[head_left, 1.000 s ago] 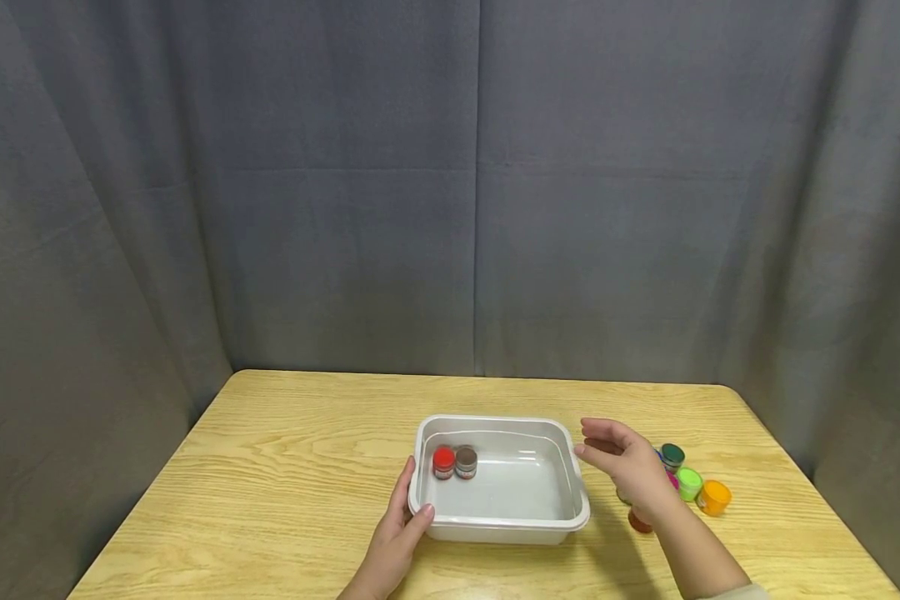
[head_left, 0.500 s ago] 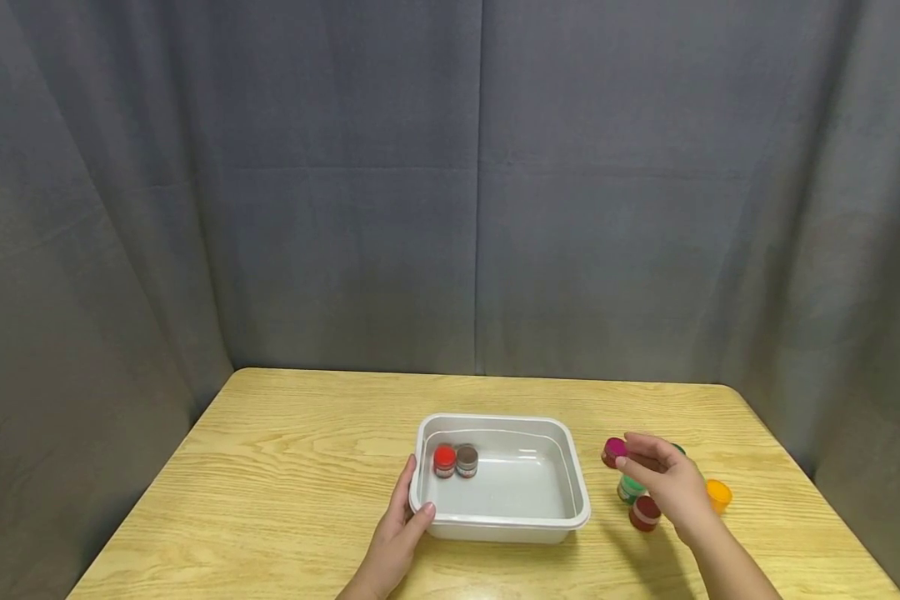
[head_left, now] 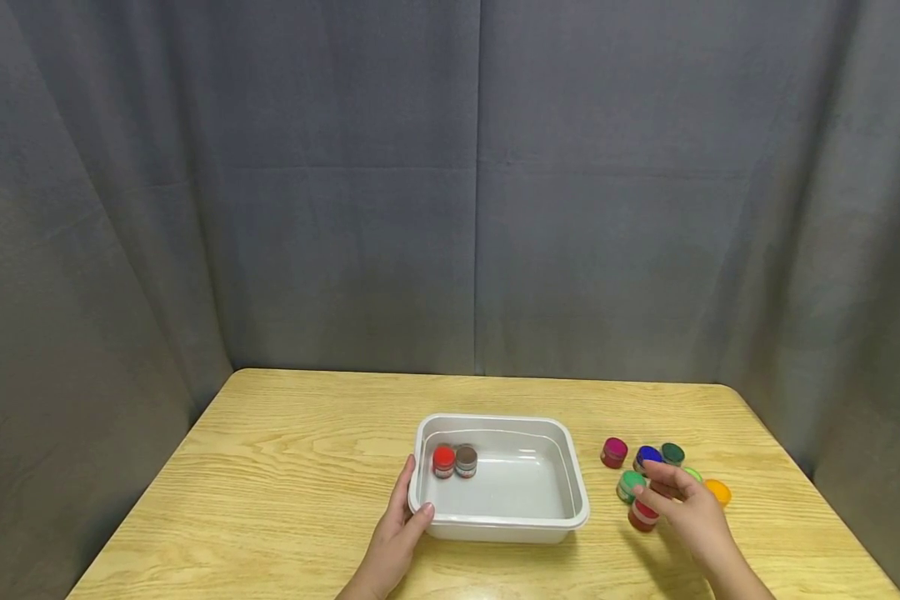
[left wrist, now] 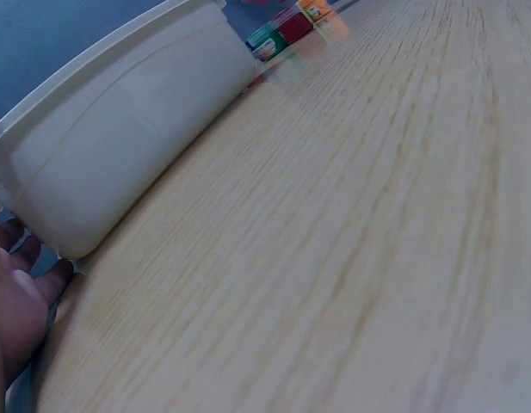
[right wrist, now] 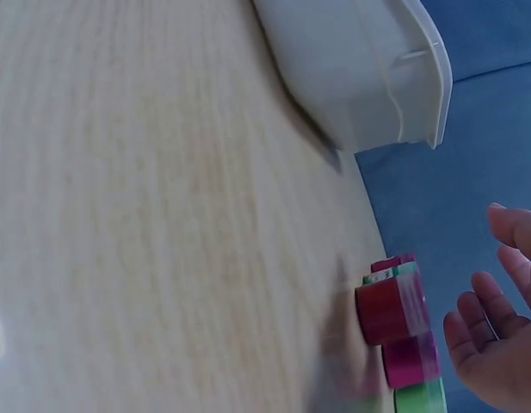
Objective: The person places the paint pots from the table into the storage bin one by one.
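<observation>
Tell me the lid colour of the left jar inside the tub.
Bright red; the lid shows best in the head view.

The tub (head_left: 498, 533) is white, the table (head_left: 285, 483) yellow with wood grain.

The light wood-grain surface (head_left: 307, 475) carries a white plastic tub (head_left: 498, 524) and, to its right, a cluster of small coloured jars (head_left: 630, 486).
</observation>
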The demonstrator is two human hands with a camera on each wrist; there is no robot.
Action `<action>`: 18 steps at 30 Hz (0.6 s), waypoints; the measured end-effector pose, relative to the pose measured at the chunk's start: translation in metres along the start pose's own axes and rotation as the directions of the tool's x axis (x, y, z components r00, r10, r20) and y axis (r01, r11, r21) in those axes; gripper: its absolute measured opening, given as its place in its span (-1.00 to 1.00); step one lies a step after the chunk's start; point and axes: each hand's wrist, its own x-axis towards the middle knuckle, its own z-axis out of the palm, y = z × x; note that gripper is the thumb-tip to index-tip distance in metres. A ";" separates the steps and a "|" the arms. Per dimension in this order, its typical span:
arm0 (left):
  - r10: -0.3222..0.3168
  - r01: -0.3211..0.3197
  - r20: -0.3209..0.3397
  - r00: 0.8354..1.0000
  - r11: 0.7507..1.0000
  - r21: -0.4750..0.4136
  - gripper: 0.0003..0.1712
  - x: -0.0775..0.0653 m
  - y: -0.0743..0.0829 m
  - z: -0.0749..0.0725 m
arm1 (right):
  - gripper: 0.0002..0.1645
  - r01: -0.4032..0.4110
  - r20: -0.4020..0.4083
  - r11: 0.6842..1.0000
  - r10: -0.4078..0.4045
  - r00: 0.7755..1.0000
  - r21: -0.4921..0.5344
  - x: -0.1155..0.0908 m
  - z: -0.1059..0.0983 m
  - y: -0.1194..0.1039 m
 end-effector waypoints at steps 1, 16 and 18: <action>0.000 0.000 0.001 1.000 1.000 0.000 -0.19 0.000 0.000 0.000 | -0.20 -0.006 -0.006 1.000 0.006 1.000 -0.009 0.000 0.000 0.002; -0.004 0.005 0.010 1.000 1.000 -0.024 -0.19 0.000 0.001 0.000 | -0.17 -0.014 -0.013 0.999 0.014 1.000 -0.043 -0.001 0.005 0.025; -0.004 0.004 0.014 1.000 1.000 -0.026 -0.19 0.000 0.001 0.000 | -0.16 -0.026 -0.006 0.999 0.026 1.000 -0.021 0.000 0.006 0.028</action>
